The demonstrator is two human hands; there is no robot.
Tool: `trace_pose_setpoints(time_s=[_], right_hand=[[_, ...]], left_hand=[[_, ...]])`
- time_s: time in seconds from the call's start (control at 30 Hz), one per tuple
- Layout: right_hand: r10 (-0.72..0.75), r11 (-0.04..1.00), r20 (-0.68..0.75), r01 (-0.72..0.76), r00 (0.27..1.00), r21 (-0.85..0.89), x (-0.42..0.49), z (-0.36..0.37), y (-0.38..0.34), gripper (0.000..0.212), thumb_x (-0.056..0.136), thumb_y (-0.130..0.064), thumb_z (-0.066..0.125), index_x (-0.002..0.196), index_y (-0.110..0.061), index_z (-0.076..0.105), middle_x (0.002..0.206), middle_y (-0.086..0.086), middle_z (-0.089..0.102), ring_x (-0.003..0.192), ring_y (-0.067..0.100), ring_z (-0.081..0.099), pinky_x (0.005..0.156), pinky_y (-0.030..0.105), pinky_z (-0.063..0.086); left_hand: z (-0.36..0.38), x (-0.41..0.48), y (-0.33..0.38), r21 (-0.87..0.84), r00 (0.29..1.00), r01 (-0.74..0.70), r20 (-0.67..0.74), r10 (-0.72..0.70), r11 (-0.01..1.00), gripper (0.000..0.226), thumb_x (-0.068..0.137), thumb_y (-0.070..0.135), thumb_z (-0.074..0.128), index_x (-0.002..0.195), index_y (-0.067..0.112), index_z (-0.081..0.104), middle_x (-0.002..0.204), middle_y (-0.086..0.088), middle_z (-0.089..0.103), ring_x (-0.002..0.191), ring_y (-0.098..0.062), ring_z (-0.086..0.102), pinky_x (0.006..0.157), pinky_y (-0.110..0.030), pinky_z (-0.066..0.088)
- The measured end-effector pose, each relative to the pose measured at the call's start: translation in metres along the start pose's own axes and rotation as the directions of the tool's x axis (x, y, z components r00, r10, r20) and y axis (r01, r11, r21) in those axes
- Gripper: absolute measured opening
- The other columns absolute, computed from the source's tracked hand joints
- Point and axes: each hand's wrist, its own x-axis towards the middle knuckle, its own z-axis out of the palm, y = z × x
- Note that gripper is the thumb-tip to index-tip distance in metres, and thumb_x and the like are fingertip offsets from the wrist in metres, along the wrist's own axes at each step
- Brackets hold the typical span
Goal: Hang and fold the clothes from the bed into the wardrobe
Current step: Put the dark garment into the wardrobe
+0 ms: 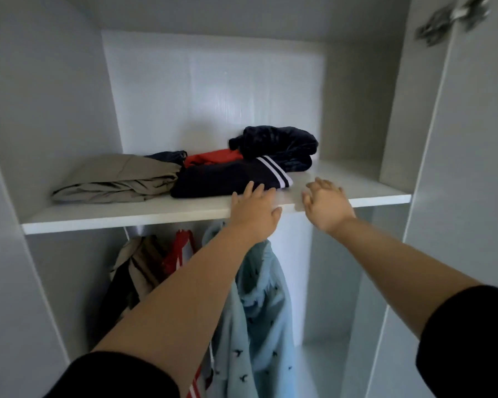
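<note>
Open wardrobe (69,116), white shelf (127,218) bearing folded khaki (118,179), navy striped (233,178) and dark clothes (279,145), left hand (255,209) and right hand (327,206) both spread, empty, at shelf edge.

Both hands open, empty: left hand (255,209) fingertips touching folded navy garment (230,179) on wardrobe shelf (127,216); right hand (327,205) beside.

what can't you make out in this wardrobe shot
Head view only:
- Rail and hanger hooks: hidden behind the shelf.
- Red garment and the dark one beside it: mostly covered by the navy striped piece.
- Door hinge: motion-blurred.
- Hanging blue shirt: partly behind the left hand, cut off below.
</note>
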Motion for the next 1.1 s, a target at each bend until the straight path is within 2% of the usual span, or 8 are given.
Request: trace_pose_setpoints(time_s=[0.1, 0.27, 0.43, 0.5, 0.63, 0.8, 0.93, 1.1], right_hand=[[0.017, 0.999, -0.019, -0.018, 1.000, -0.046, -0.066, -0.023, 0.039, 0.044, 0.100, -0.029, 0.033, 0.137, -0.007, 0.043, 0.149, 0.014, 0.035, 0.139, 0.025, 0.028, 0.113, 0.041, 0.020], [0.103, 0.986, -0.035, -0.106, 0.994, -0.130, -0.202, -0.079, 0.120, 0.044, 0.099, -0.029, 0.036, 0.134, -0.005, 0.046, 0.145, 0.015, 0.040, 0.137, 0.029, 0.029, 0.111, 0.039, 0.021], [0.164, 0.967, -0.055, -0.171, 0.985, -0.190, -0.356, -0.136, 0.201, 0.042, 0.093, -0.023, 0.045, 0.130, -0.002, 0.051, 0.140, 0.017, 0.045, 0.135, 0.030, 0.032, 0.111, 0.039, 0.022], [0.175, 0.957, -0.027, -0.176, 0.984, -0.229, -0.412, -0.153, 0.230, 0.044, 0.093, -0.020, 0.045, 0.133, -0.003, 0.049, 0.144, 0.016, 0.041, 0.138, 0.028, 0.029, 0.114, 0.039, 0.018], [0.255, 0.931, -0.011, -0.249, 0.967, -0.266, -0.510, -0.181, 0.285, 0.044, 0.094, -0.019, 0.043, 0.135, -0.004, 0.047, 0.147, 0.016, 0.039, 0.139, 0.028, 0.028, 0.117, 0.040, 0.016], [0.419, 0.863, -0.055, -0.416, 0.906, -0.286, -0.613, -0.211, 0.366, 0.041, 0.093, -0.018, 0.046, 0.131, -0.004, 0.050, 0.143, 0.016, 0.044, 0.137, 0.030, 0.033, 0.115, 0.040, 0.021], [0.535, 0.790, -0.054, -0.522, 0.843, -0.322, -0.692, -0.234, 0.438, 0.042, 0.092, -0.017, 0.045, 0.132, -0.003, 0.049, 0.144, 0.016, 0.043, 0.137, 0.030, 0.032, 0.115, 0.040, 0.021], [0.702, 0.649, -0.032, -0.657, 0.712, -0.384, -0.806, -0.283, 0.516, 0.048, 0.093, -0.017, 0.043, 0.139, -0.004, 0.040, 0.153, 0.015, 0.029, 0.143, 0.028, 0.020, 0.119, 0.040, 0.014]], left_hand=[[0.019, -0.047, 0.058, 0.031, 0.999, -0.047, -0.015, 0.047, 0.998, 0.058, 0.099, 0.041, 0.032, 0.151, 0.020, 0.018, 0.160, -0.004, 0.003, 0.146, -0.025, -0.013, 0.116, -0.051, -0.003], [0.041, -0.137, 0.183, -0.132, 0.990, -0.140, -0.054, 0.134, 0.981, 0.060, 0.098, 0.031, 0.038, 0.151, 0.019, 0.015, 0.160, -0.004, 0.005, 0.147, -0.022, -0.012, 0.117, -0.047, -0.004], [0.056, -0.238, 0.314, -0.256, 0.974, -0.223, -0.084, 0.208, 0.940, 0.063, 0.093, 0.026, 0.043, 0.150, 0.016, 0.019, 0.158, -0.006, 0.015, 0.147, -0.023, 0.002, 0.118, -0.045, 0.005], [0.063, -0.275, 0.365, -0.290, 0.960, -0.282, -0.082, 0.269, 0.915, 0.062, 0.092, 0.024, 0.043, 0.150, 0.014, 0.022, 0.157, -0.008, 0.020, 0.146, -0.024, 0.008, 0.118, -0.045, 0.010], [0.079, -0.343, 0.458, -0.397, 0.904, -0.424, -0.127, 0.409, 0.814, 0.056, 0.089, 0.014, 0.046, 0.144, 0.007, 0.036, 0.150, -0.012, 0.036, 0.141, -0.027, 0.025, 0.115, -0.039, 0.018], [0.114, -0.401, 0.569, -0.459, 0.853, -0.491, -0.081, 0.515, 0.740, 0.053, 0.092, 0.018, 0.047, 0.144, 0.012, 0.037, 0.152, -0.007, 0.034, 0.142, -0.023, 0.025, 0.117, -0.038, 0.021], [0.148, -0.435, 0.665, -0.489, 0.787, -0.556, -0.050, 0.615, 0.672, 0.053, 0.091, 0.018, 0.048, 0.142, 0.012, 0.038, 0.151, -0.007, 0.034, 0.141, -0.023, 0.026, 0.115, -0.039, 0.024], [0.172, -0.500, 0.795, -0.591, 0.691, -0.581, 0.006, 0.723, 0.559, 0.054, 0.090, 0.015, 0.049, 0.143, 0.012, 0.037, 0.153, -0.008, 0.030, 0.142, -0.023, 0.024, 0.115, -0.038, 0.021]])
